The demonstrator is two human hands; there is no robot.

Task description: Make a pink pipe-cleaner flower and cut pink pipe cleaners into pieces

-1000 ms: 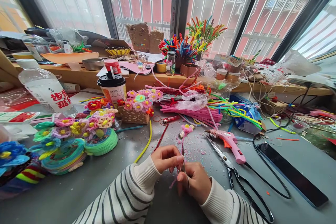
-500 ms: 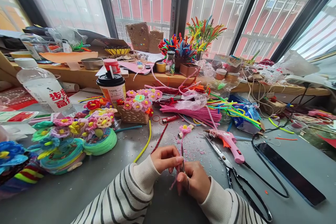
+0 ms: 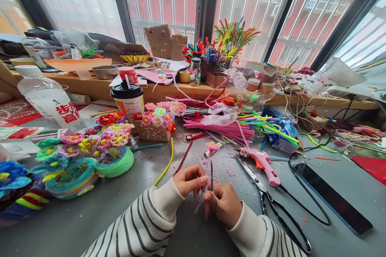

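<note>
My left hand [image 3: 193, 181] pinches the stem of a pink pipe-cleaner flower [image 3: 212, 147] with a yellow centre. The flower points away from me, and the stem's lower end hangs below my fingers. In my right hand [image 3: 222, 204] is a small pair of scissors [image 3: 211, 174], blades pointing up, right beside the stem. Whether the blades touch the stem I cannot tell. Pale fluff and glittery bits lie on the grey table around both hands. To the right rest a pink glue gun [image 3: 261, 164] and large black-handled scissors [image 3: 259, 186].
At the left stand pipe-cleaner flower pots [image 3: 116, 162], a water bottle [image 3: 50, 98] and a lidded cup [image 3: 128, 100]. Bundled pink pipe cleaners [image 3: 220, 129] lie behind my hands. A phone [image 3: 333, 198] and the glue gun's black cable are at the right, below a cluttered wooden ledge [image 3: 163, 89].
The scissors have shifted slightly right and their blades stand a little apart from the stem. My left hand has hardly moved.
</note>
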